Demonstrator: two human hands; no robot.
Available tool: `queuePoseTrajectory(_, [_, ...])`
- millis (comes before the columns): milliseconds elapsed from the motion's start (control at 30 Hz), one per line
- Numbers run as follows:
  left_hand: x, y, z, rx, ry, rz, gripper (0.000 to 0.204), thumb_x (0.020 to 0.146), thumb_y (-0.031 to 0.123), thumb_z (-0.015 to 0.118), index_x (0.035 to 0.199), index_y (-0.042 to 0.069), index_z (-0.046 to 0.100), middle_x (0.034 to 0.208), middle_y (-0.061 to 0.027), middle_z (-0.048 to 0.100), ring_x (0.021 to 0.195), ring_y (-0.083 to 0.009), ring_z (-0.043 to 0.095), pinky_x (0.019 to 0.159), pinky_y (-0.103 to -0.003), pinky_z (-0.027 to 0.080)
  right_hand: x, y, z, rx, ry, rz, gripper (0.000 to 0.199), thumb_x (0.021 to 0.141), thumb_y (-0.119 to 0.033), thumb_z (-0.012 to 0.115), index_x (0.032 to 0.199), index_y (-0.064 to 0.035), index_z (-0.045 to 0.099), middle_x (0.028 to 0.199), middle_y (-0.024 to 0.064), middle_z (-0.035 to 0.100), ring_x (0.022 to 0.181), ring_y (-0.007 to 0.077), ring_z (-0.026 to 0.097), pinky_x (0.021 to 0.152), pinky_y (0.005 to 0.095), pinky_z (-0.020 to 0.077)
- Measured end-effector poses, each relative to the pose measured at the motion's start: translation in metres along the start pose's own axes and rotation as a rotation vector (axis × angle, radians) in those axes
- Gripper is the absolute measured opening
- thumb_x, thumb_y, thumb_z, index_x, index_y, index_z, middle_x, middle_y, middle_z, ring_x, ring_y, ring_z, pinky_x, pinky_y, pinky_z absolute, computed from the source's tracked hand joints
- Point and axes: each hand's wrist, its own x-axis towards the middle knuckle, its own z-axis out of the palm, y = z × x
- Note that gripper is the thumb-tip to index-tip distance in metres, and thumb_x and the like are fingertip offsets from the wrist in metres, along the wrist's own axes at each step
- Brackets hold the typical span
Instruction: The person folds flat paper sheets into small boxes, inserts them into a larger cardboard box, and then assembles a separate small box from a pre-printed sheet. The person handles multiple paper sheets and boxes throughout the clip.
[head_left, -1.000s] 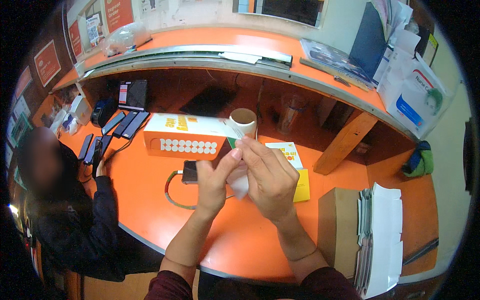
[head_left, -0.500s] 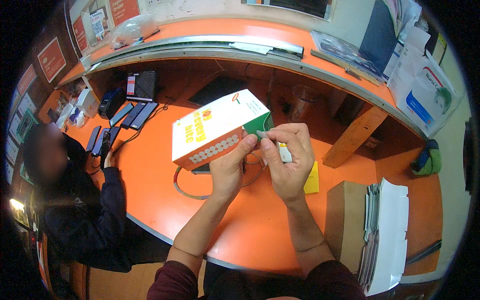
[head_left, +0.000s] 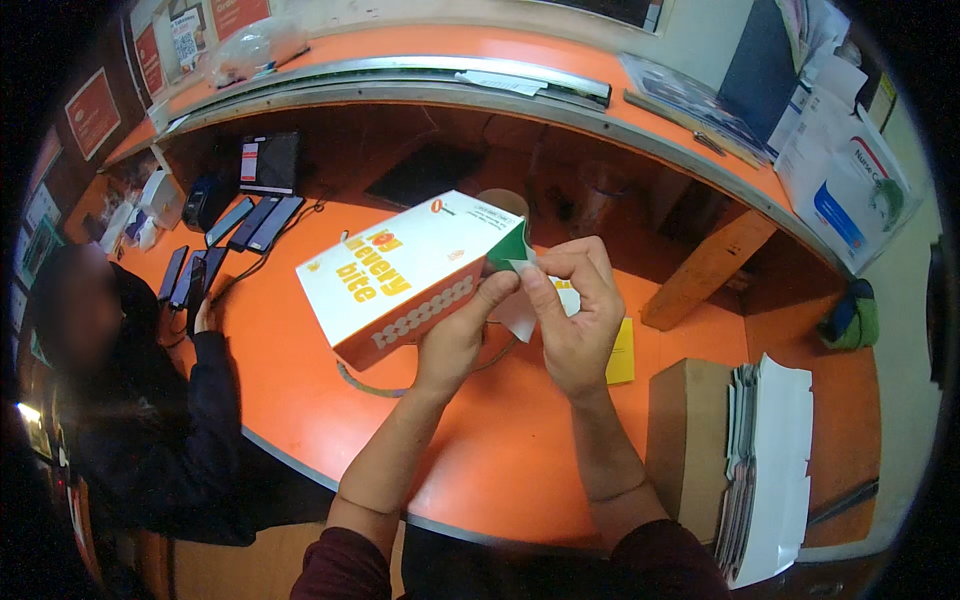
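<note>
A cardboard food box (head_left: 405, 270), white on its printed face with an orange side, is held up above the orange desk. My left hand (head_left: 452, 345) is closed on its near right corner, thumb pressed along the edge. At the box's green end (head_left: 510, 250), my right hand (head_left: 578, 325) pinches the edge of a thin whitish piece (head_left: 518, 318), which hangs down between both hands. Whether that piece is a flap or a seal I cannot tell. Behind the right fingers, a small white and yellow item (head_left: 565, 297) is partly hidden.
To the left a person in dark clothes (head_left: 150, 400) holds a phone, near several more phones (head_left: 268, 224) and a screen (head_left: 269, 163). A yellow pad (head_left: 621, 355) lies right of my hand. A carton (head_left: 688, 430) with papers (head_left: 775, 450) stands nearer; a shelf (head_left: 430, 48) spans the back.
The box has swung left and tipped, turning its printed face more toward me. The whitish piece now hangs out further from the green end, still pinched in my right fingers.
</note>
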Motion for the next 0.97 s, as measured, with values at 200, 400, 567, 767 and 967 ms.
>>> queuePoseTrajectory(200, [0.017, -0.021, -0.02, 0.358, 0.078, 0.117, 0.036, 0.082, 0.024, 0.064, 0.112, 0.007, 0.054, 0.109, -0.0095, 0.056, 0.097, -0.0174, 0.052, 0.082, -0.031, 0.044, 0.006, 0.001, -0.009, -0.073, -0.109, -0.043, 0.005, 0.077, -0.003, 0.062, 0.076, 0.0003, 0.059, 0.079, 0.0057, 0.05, 0.073, 0.0143, 0.049, 0.066, 0.0245, 0.0383])
queuePoseTrajectory(400, [0.013, -0.016, -0.04, -0.897, -0.158, -0.27, 0.04, 0.088, 0.024, 0.056, 0.121, 0.003, 0.044, 0.113, -0.0098, 0.05, 0.099, -0.0175, 0.052, 0.084, -0.031, 0.046, 0.005, 0.009, -0.016, 0.101, -0.301, 0.138, 0.018, 0.07, -0.004, 0.072, 0.075, -0.0018, 0.055, 0.082, 0.002, 0.048, 0.076, 0.0091, 0.048, 0.066, 0.0229, 0.0415])
queuePoseTrajectory(567, [0.018, -0.015, -0.032, -0.879, -0.119, -0.237, 0.038, 0.09, 0.023, 0.053, 0.121, 0.003, 0.044, 0.103, -0.0063, 0.051, 0.086, -0.0123, 0.049, 0.074, -0.027, 0.043, 0.011, 0.018, -0.008, 0.163, -0.206, 0.154, 0.047, 0.059, -0.023, 0.081, 0.093, -0.0031, 0.054, 0.09, 0.0028, 0.047, 0.077, 0.0108, 0.049, 0.066, 0.0233, 0.0426])
queuePoseTrajectory(767, [0.011, -0.008, -0.005, -0.412, -0.207, -0.191, 0.035, 0.091, 0.022, 0.049, 0.121, 0.003, 0.045, 0.091, -0.002, 0.052, 0.071, -0.0061, 0.045, 0.061, -0.021, 0.04, 0.008, 0.021, -0.007, 0.282, -0.338, 0.284, 0.067, 0.057, -0.04, 0.081, 0.105, -0.0017, 0.055, 0.09, 0.004, 0.052, 0.083, 0.0128, 0.05, 0.07, 0.0267, 0.0425])
queuePoseTrajectory(967, [0.016, -0.004, 0.007, -0.022, -0.741, 0.14, 0.053, 0.083, 0.029, 0.062, 0.125, 0.002, 0.042, 0.095, -0.0026, 0.048, 0.077, -0.0079, 0.045, 0.062, -0.024, 0.039, 0.013, 0.026, -0.017, 0.173, 0.063, 0.326, 0.052, 0.065, -0.045, 0.076, 0.081, -0.0037, 0.05, 0.075, 0.0033, 0.055, 0.072, 0.0101, 0.05, 0.063, 0.0267, 0.0436])
